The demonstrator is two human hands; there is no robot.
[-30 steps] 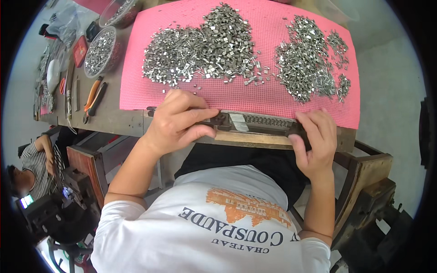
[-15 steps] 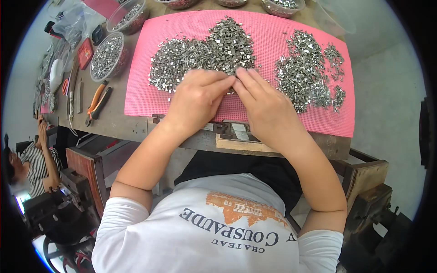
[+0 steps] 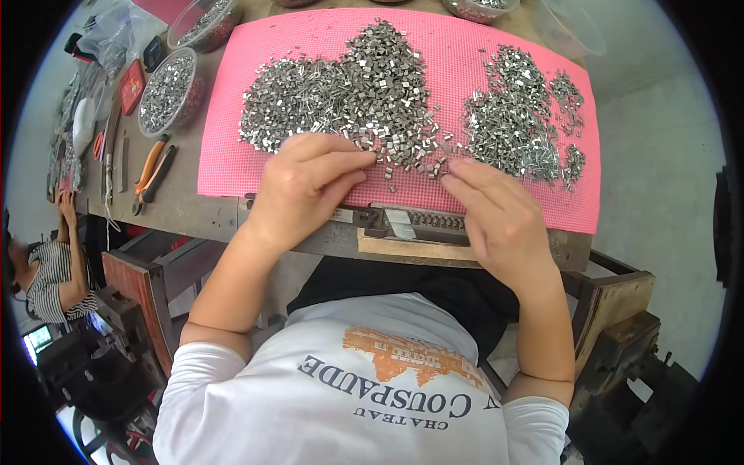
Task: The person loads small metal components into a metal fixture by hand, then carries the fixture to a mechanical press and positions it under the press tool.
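Observation:
Small silvery metal pieces form a large pile (image 3: 387,93) on a pink textured mat (image 3: 446,54). My left hand (image 3: 304,182) rests at the pile's near left edge, index finger and thumb stretched a little apart. To the right of the loose pieces in front of the pile is my right hand (image 3: 504,217), its fingers extended and touching the mat's stray pieces. Neither hand visibly grips a piece. Between and below my hands, a slotted metal bar (image 3: 438,219) filled with small pieces lies at the table's near edge, above a wooden strip (image 3: 415,246).
A second pile (image 3: 511,116) lies on the mat's right side. Clear plastic tubs of metal pieces (image 3: 169,91) stand to the left, near orange-and-black pliers (image 3: 153,174) and a red box (image 3: 132,87). Another person in a striped shirt (image 3: 58,275) is at far left.
My hands, together at the pile's front before, have drawn apart and nearer to me. Several pieces now lie spread between them at the pile's near edge.

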